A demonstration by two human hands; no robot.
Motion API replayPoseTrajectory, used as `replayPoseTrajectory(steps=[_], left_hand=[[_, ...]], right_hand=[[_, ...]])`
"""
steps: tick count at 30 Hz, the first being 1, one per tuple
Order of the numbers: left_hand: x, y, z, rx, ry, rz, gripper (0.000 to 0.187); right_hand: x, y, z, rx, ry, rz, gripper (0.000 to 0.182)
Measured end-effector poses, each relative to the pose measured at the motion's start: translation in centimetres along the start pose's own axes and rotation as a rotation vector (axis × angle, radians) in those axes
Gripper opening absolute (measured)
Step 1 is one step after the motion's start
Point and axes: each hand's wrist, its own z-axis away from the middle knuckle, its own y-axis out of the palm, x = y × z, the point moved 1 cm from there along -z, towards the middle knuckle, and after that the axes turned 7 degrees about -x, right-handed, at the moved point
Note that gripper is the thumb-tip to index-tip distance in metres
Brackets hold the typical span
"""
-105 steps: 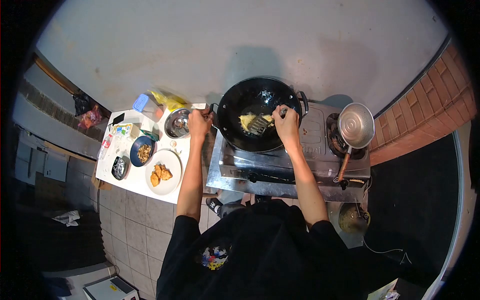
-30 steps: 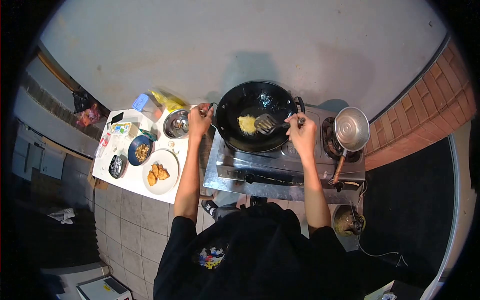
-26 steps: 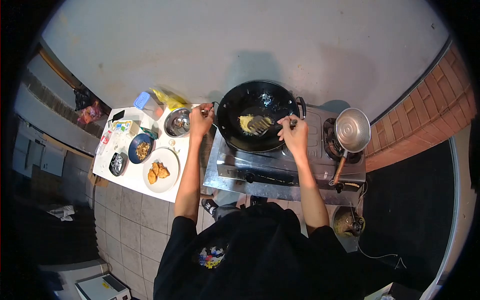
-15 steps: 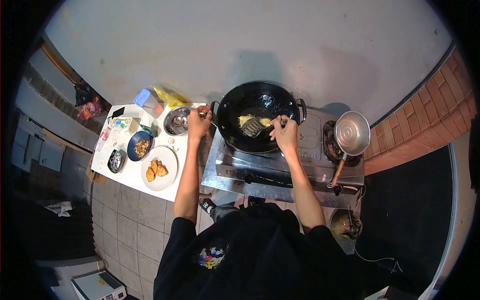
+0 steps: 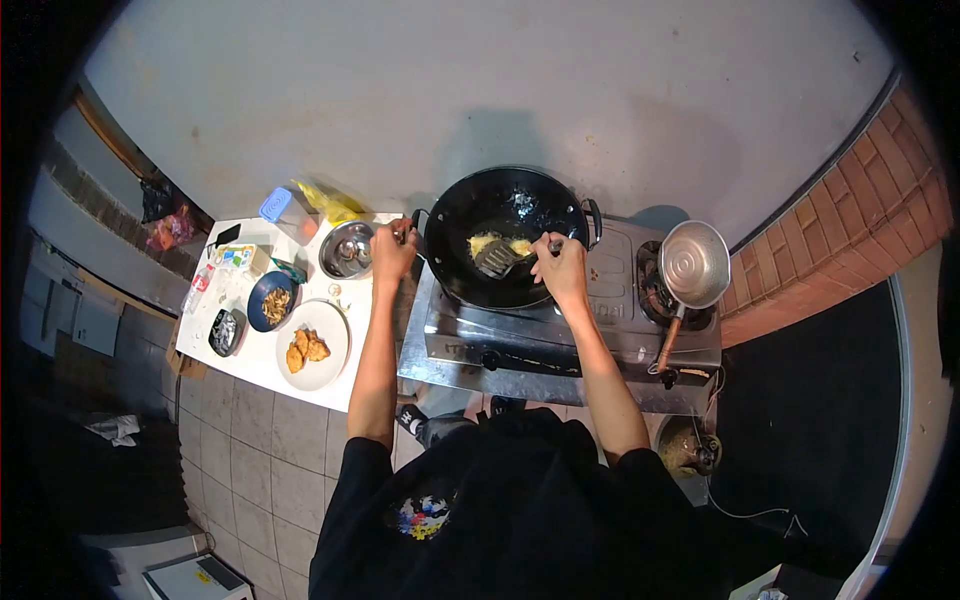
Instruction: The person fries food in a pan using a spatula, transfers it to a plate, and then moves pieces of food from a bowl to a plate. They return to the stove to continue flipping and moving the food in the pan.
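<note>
A black two-handled wok (image 5: 480, 290) sits on the gas stove (image 5: 615, 320), with yellowish frying pieces (image 5: 483, 244) inside. My right hand (image 5: 562, 266) is closed on the handle of a slotted spatula (image 5: 497, 260), whose dark head lies over the pieces in the wok. At the wok's left rim, close to its left handle, my left hand (image 5: 392, 255) is closed on a utensil with a thin metal shaft (image 5: 419, 254). The far end of this utensil cannot be made out.
On the white table (image 5: 330, 393) at left are a plate of browned pieces (image 5: 337, 366), a blue bowl (image 5: 259, 309), a metal bowl (image 5: 347, 226) and a blue-lidded container (image 5: 275, 205). A wooden-handled saucepan (image 5: 694, 265) rests on the right burner beside the brick wall (image 5: 800, 250).
The whole view has shifted slightly, so most things appear a little further left and lower. Both hands keep their grips, and the spatula head stays over the frying pieces.
</note>
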Motion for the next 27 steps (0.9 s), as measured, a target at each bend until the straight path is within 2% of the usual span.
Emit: replayPoseTrajectory(steps=[2, 6, 10, 12, 14, 16, 17, 19, 22, 25, 27], left_hand=[[0.5, 0.2, -0.1, -0.045, 0.011, -0.111, 0.024], [1.0, 0.1, 0.0, -0.102, 0.096, -0.138, 0.024], [-0.4, -0.7, 0.6, -0.134, 0.065, -0.079, 0.023], [-1.1, -1.0, 1.0, -0.132, 0.042, -0.053, 0.023], [-1.0, -1.3, 1.3, -0.101, -0.010, 0.033, 0.023], [-0.3, -1.0, 2.0, -0.109, 0.023, 0.060, 0.024], [-0.3, -1.1, 2.3, -0.118, 0.058, 0.090, 0.025], [-0.3, -1.3, 3.4, -0.118, 0.037, 0.130, 0.025], [-1.8, -2.5, 6.2, -0.101, -0.028, 0.141, 0.025], [-2.8, -3.5, 9.1, -0.130, -0.188, 0.263, 0.025], [-3.9, -4.4, 10.7, -0.140, -0.202, 0.266, 0.025]], right_hand=[[0.2, -0.3, 0.3, 0.007, 0.003, -0.017, 0.030], [0.4, -1.2, 0.9, -0.044, -0.045, -0.043, 0.026], [1.4, -2.7, 1.3, -0.067, -0.060, -0.054, 0.020], [1.9, -3.2, 1.5, -0.102, -0.201, -0.053, 0.016], [1.9, -3.9, 1.7, -0.032, -0.162, -0.008, 0.014], [1.6, -3.9, 1.8, 0.027, -0.466, 0.083, 0.013], [1.8, -4.1, 2.1, 0.101, -0.389, 0.089, 0.012], [1.7, -3.9, 2.5, 0.093, -0.404, 0.080, 0.012], [1.7, -3.5, 2.8, 0.089, -0.408, 0.048, 0.012], [2.8, -3.5, 2.6, 0.070, -0.406, 0.026, 0.015], [3.0, -3.1, 2.5, 0.060, -0.407, -0.002, 0.012]])
